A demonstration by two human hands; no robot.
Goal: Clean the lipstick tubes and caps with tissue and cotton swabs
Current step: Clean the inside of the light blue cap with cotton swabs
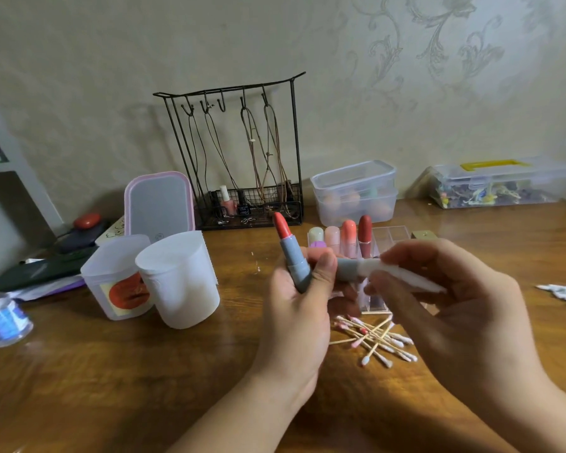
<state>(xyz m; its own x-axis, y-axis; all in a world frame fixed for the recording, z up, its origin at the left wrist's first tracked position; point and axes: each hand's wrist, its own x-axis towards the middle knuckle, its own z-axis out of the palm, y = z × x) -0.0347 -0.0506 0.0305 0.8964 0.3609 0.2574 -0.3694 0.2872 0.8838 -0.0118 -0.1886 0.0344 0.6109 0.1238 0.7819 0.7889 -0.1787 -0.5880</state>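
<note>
L hand [296, 297] grips a grey lipstick [291, 256] upright, red bullet out, over the table [144, 387] centre. R hand [451, 289] pinches a rolled tissue [402, 276] w/ its tip in the grey cap [348, 269], cap lying sideways just right of the lipstick & against the L fingers. Used swabs [373, 338] heaped on the table below the hands. More lipsticks [347, 235] stand in a clear rack [389, 235] just beyond. Two white tubs [180, 279] to the left.
</note>
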